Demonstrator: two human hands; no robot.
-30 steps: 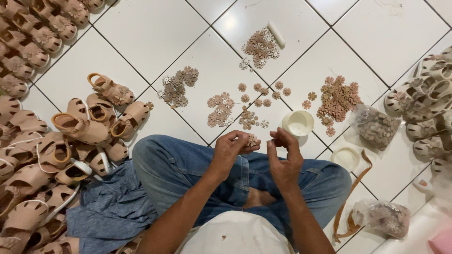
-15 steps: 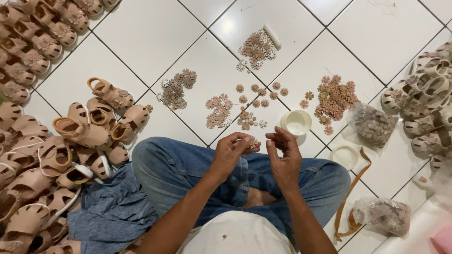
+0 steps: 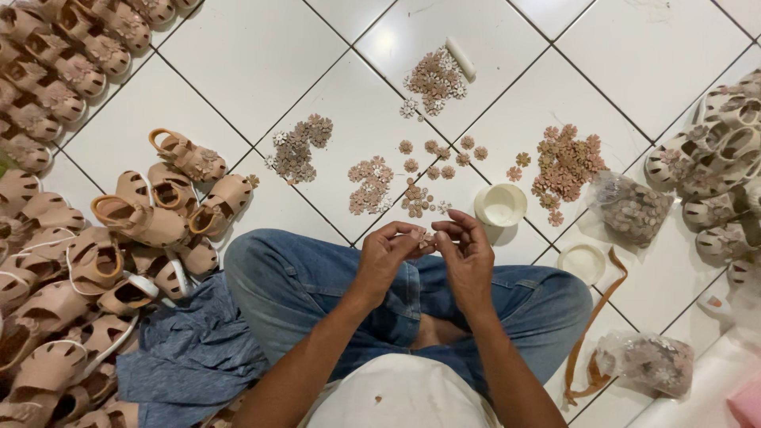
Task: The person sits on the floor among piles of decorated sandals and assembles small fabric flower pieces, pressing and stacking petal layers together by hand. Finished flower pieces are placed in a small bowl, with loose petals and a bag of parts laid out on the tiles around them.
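I am pinching a small flower piece (image 3: 428, 238) between the fingertips of both hands, my left hand (image 3: 386, 257) and my right hand (image 3: 468, 254) closing on it from either side above my crossed legs in blue jeans (image 3: 293, 293); the piece is mostly hidden by my fingers, so I cannot tell its exact shape. Just beyond my hands, two small round white cups are sitting on the tile floor (image 3: 261, 55): one cup (image 3: 500, 204) right ahead of my right hand, the other (image 3: 581, 262) farther right. Five loose piles of flower pieces are lying ahead of me, the biggest pink pile (image 3: 564, 168) to the right. Two clear bags of pieces are resting on my right, one bag (image 3: 632, 208) near, one (image 3: 646, 363) lower. A heap of tan sandals (image 3: 151, 214), too many to count, is crowding my left.
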